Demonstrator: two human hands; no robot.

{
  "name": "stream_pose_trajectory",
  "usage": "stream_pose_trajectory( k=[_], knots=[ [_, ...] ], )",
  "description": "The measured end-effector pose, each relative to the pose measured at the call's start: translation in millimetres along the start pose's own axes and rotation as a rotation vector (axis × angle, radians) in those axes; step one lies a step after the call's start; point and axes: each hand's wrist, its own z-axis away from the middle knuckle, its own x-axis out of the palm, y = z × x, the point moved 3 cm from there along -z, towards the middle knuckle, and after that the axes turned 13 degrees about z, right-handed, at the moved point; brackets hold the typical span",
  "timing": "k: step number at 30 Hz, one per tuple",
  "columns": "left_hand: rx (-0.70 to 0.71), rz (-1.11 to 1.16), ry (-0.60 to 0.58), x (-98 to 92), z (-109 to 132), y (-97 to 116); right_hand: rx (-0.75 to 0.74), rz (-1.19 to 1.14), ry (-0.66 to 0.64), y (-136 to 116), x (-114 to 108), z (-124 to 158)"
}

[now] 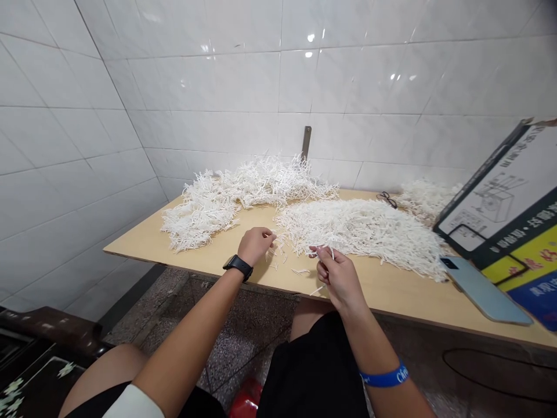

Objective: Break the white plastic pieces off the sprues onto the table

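My left hand (256,245), with a black watch (238,267) on its wrist, is closed in a pinch just over small white loose pieces (281,239) on the board. What its fingertips hold, if anything, is too small to make out. Lower and to the right, my right hand (339,276) is closed on a thin white strand (319,289), whose end sticks out below the fingers. Behind that hand spreads a flat heap of thin white strands (369,232). A taller pile of branched white pieces (265,180) lies at the back left.
The light wooden board (139,247) ends close to my knees. A phone (489,293) and a printed box (500,203) stand at the right. Small dark scissors (387,200) lie near another white heap (429,196). A metal bracket (306,144) rises against the tiled wall (217,81).
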Motion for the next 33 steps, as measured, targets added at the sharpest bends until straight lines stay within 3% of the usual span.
stream_pose_trajectory(
  k=[13, 26, 28, 33],
  knots=[
    [0.02, -0.306, 0.026, -14.9, 4, -1, -0.029, 0.057, -0.022, 6, 0, 3],
    [0.098, -0.122, 0.009, -12.4, 8, -4, -0.056, 0.065, 0.024, -1, 5, 15],
    [0.129, -0.128, 0.007, -9.4, 10, -5, -0.059, 0.079, 0.056, 1, 1, 15],
    [0.311, -0.197, -0.131, 15.6, 23, 1, -0.041, 0.126, 0.045, 7, -3, 18]
  ],
)
